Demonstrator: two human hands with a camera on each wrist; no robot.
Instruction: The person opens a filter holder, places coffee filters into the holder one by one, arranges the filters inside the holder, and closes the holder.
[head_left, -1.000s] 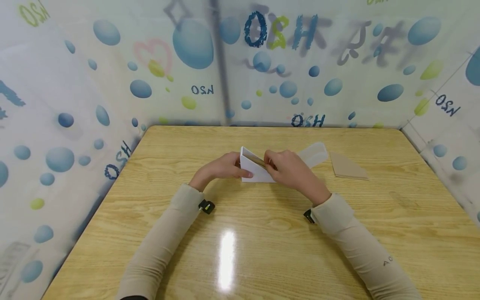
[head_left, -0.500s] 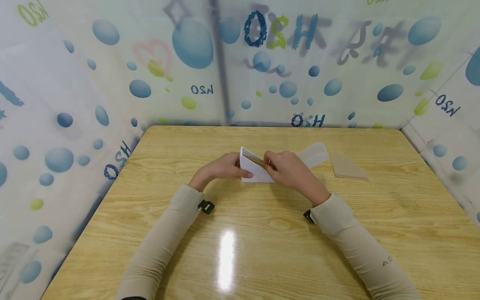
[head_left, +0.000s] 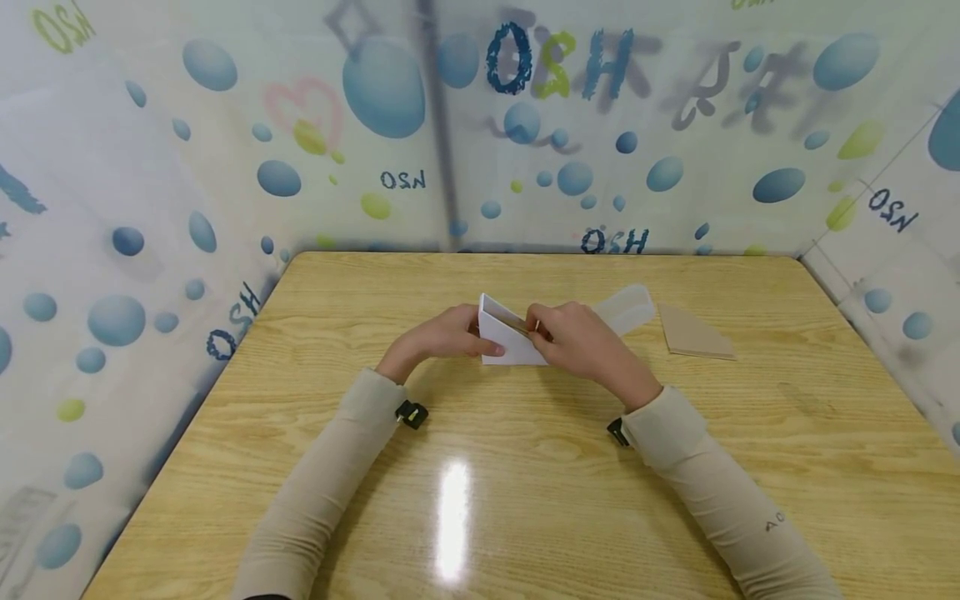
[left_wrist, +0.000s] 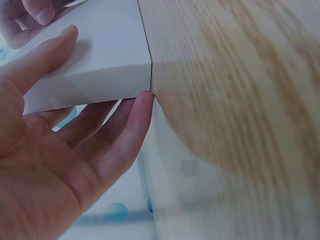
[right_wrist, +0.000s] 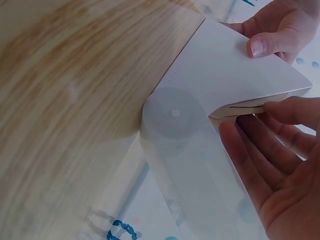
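Observation:
A white box (head_left: 510, 342) with a slanted open top stands on its edge on the table. My left hand (head_left: 448, 332) grips its left end, thumb on the near face and fingers behind, as the left wrist view also shows. Inside the slanted opening, thin brown cardboard pieces (right_wrist: 245, 109) show their edges. At that opening my right hand (head_left: 573, 337) pinches the cardboard between thumb and fingers. Beyond the right hand lies a translucent whitish strip with a rounded end (head_left: 628, 308); in the right wrist view it overlaps the box's narrow end.
A brown fan-shaped stack of cardboard (head_left: 693, 335) lies to the right of the hands on the wood-grain table (head_left: 540, 500). Behind the table rises a wall covering (head_left: 480, 150) printed with blue and green spots.

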